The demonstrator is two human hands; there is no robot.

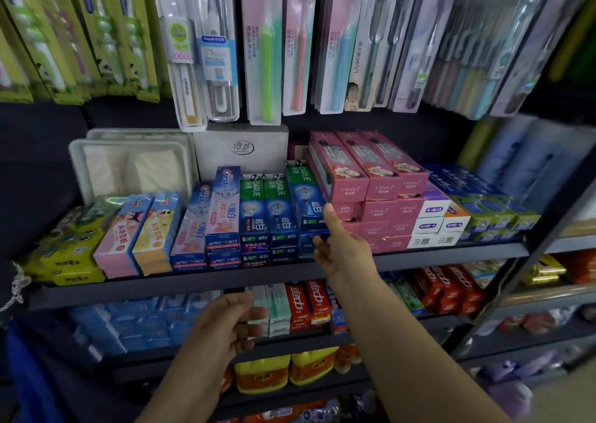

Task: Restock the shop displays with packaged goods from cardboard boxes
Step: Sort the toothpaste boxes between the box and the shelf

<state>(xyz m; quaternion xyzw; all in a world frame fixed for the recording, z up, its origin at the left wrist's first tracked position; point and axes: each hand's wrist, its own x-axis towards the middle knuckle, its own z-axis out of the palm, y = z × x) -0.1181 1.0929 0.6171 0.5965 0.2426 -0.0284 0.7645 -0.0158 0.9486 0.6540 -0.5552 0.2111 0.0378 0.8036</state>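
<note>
- At the front of the toothpaste shelf [277, 275] our right hand [342, 248] reaches in, fingers loosely spread and holding nothing; the thumb points up at the edge of the blue Darlie box [306, 196].
- Just left of that hand stand the green Darlie boxes [267, 206], upright and leaning back, then the Crest boxes [213, 216].
- Immediately right of the right hand sits the stack of pink boxes [371, 177], three lying on top, more stacked below.
- Further right of the pink stack: white-and-purple boxes [435, 219], then green-and-blue packs [490, 209].
- Far left of the hands, children's toothpaste boxes [138, 229] in pink and yellow, and frog-printed green packs [67, 248].
- Below and left of the right hand, our left hand [225, 329] hovers ahead of the lower shelf, fingers relaxed and slightly curled, gripping nothing.
- Just beyond the left fingertips: pale green boxes [274, 309] and red boxes [309, 303] on that lower shelf; blue packs [129, 322] to its left.
- Above both hands hang carded toothbrushes [267, 48].
- No cardboard carton is visible to us.
</note>
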